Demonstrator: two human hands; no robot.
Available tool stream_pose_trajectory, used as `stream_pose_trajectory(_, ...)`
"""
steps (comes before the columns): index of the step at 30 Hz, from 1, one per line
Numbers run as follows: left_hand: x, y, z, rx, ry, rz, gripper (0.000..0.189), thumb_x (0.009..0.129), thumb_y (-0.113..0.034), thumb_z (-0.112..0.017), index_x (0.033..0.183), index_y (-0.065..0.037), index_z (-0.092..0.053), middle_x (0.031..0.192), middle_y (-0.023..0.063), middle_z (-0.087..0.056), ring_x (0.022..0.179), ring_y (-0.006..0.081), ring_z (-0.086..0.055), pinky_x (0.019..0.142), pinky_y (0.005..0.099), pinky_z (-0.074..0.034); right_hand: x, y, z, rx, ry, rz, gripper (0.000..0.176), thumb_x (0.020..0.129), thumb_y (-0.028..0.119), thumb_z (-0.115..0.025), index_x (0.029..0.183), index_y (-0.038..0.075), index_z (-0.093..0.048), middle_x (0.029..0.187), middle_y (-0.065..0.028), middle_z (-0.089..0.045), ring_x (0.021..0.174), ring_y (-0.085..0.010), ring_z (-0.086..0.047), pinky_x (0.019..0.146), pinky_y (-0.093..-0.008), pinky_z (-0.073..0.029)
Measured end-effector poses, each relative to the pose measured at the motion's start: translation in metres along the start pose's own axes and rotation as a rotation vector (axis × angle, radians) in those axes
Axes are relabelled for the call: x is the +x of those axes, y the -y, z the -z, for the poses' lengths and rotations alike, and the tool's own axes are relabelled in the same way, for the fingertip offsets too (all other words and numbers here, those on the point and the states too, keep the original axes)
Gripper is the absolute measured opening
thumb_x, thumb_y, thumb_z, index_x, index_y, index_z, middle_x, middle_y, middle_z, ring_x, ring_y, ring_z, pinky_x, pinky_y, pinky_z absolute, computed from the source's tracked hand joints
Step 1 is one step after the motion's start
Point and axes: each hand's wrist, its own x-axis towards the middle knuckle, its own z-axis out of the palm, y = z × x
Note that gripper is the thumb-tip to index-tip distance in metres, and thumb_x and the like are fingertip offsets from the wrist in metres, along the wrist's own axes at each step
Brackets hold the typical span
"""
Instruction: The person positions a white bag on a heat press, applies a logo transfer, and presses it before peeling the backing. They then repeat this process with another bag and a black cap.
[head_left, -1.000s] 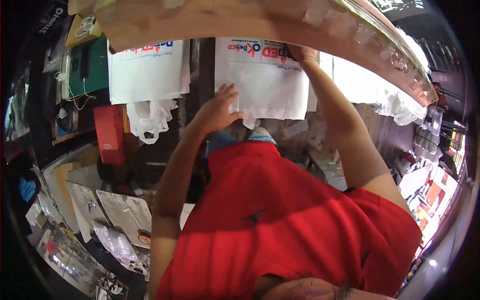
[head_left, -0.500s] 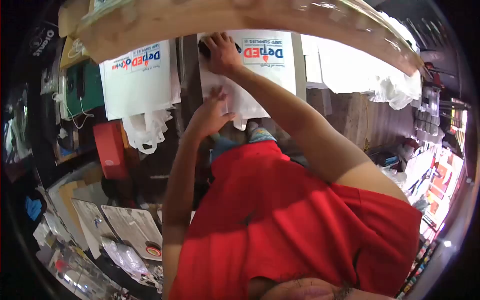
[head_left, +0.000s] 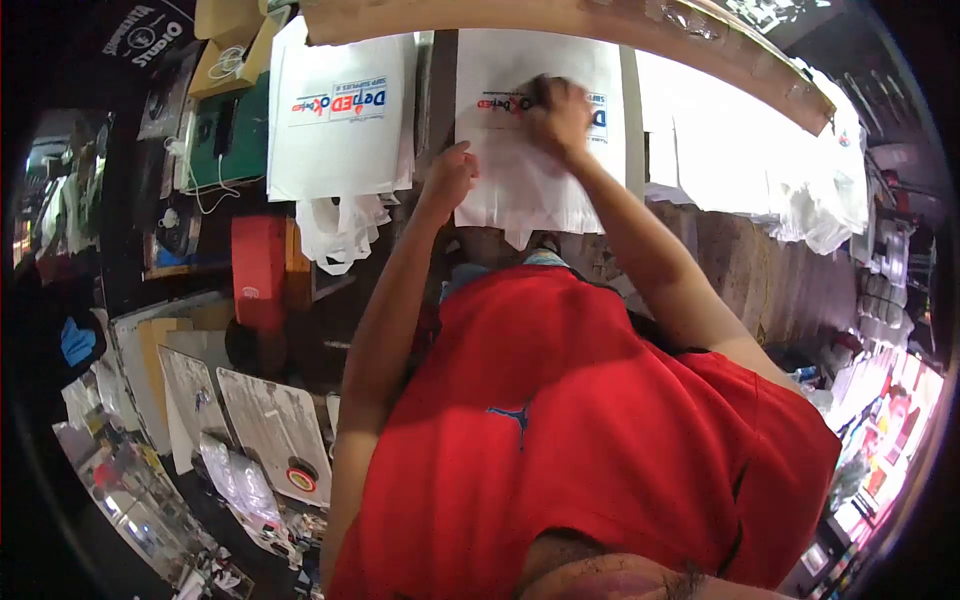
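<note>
So the bag lies flat on the worktop, probably to give the right hand a smooth surface. The left hand sits at its edge, fingers loosely apart; can't tell if it's touching. The right grip's closed round a blurry dark thing, over the print.

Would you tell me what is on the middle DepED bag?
The right hand and a dark object cover some lettering; the left hand overlaps the bag's edge. Anything beneath is hidden.
</note>
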Motion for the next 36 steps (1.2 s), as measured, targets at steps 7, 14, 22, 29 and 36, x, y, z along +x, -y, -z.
stream_pose_trajectory(7,0.011,-0.018,0.002,-0.428,0.13,0.286,0.035,0.096,-0.022,-0.055,0.129,-0.01,-0.055,0.1,0.0049,-0.064,0.089,0.0182,-0.063,0.077,0.0362,-0.051,0.011,0.064,-0.039,0.264,0.309,0.466,0.055,0.075,0.024,-0.077,0.129,0.024,-0.063,0.138,-0.017,-0.054,0.131,-0.041,-0.044,0.108,-0.0547,-0.039)
stream_pose_trajectory(14,0.016,-0.029,-0.003,-0.571,0.039,0.437,0.039,0.094,-0.016,-0.055,0.132,-0.01,-0.054,0.109,0.0063,-0.062,0.093,0.019,-0.061,0.082,0.0411,-0.052,-0.008,0.04,-0.007,0.062,0.051,0.439,0.035,0.081,0.03,-0.075,0.114,0.02,-0.071,0.147,-0.022,-0.043,0.136,-0.0451,-0.037,0.108,-0.0593,-0.035)
stream_pose_trajectory(22,0.013,-0.033,0.0,-0.551,-0.001,0.403,0.035,0.093,-0.015,-0.055,0.128,-0.012,-0.057,0.1,0.0036,-0.062,0.091,0.018,-0.059,0.083,0.0385,-0.05,-0.005,0.036,-0.019,-0.034,0.051,0.5,0.023,0.081,0.028,-0.071,0.102,0.018,-0.074,0.143,-0.022,-0.047,0.13,-0.0461,-0.042,0.106,-0.056,-0.04)
stream_pose_trajectory(29,-0.046,-0.019,0.016,-0.295,0.117,0.252,0.022,0.095,-0.025,-0.06,0.107,-0.007,-0.065,0.088,-0.0011,-0.063,0.081,0.0104,-0.059,0.075,0.0285,-0.047,0.006,-0.035,0.015,0.054,-0.203,0.193,0.013,0.081,0.018,-0.068,0.094,0.015,-0.071,0.117,-0.0219,-0.061,0.103,-0.049,-0.054,0.09,-0.0534,-0.048)
stream_pose_trajectory(36,-0.123,0.016,0.019,-0.363,0.098,0.482,0.027,0.099,-0.033,-0.063,0.108,-0.007,-0.064,0.098,0.0031,-0.068,0.085,0.012,-0.064,0.078,0.0296,-0.05,-0.026,-0.173,0.131,0.89,-0.037,-0.553,0.022,0.088,0.024,-0.076,0.09,0.003,-0.071,0.076,0.0004,-0.061,0.07,-0.01,-0.059,0.061,-0.0262,-0.046)
